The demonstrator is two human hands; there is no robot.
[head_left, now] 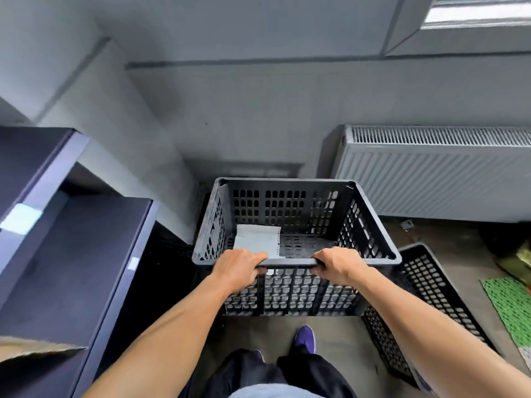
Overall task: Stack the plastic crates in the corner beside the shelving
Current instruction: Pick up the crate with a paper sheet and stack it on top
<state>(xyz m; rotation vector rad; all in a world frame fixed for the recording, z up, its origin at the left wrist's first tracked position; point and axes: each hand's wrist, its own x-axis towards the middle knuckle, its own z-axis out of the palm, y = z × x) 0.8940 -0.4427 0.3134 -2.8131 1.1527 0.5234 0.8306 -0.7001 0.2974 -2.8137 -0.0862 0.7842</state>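
Note:
A black perforated plastic crate (290,208) stands upright in front of me, near the wall corner. My left hand (240,268) and my right hand (339,267) both grip its near rim, fingers curled over the edge. A white sheet of paper (258,241) lies inside on the crate's bottom. A second black crate (431,285) sits lower, to the right and partly behind my right forearm. The dark shelving (57,239) stands at the left. Whether the held crate rests on another crate or on the floor is hidden.
A white radiator (436,173) hangs on the wall at the right. A green mat (511,308) lies at the far right on the floor. Cardboard (34,349) shows at lower left. My purple shoe (304,338) stands just behind the crate.

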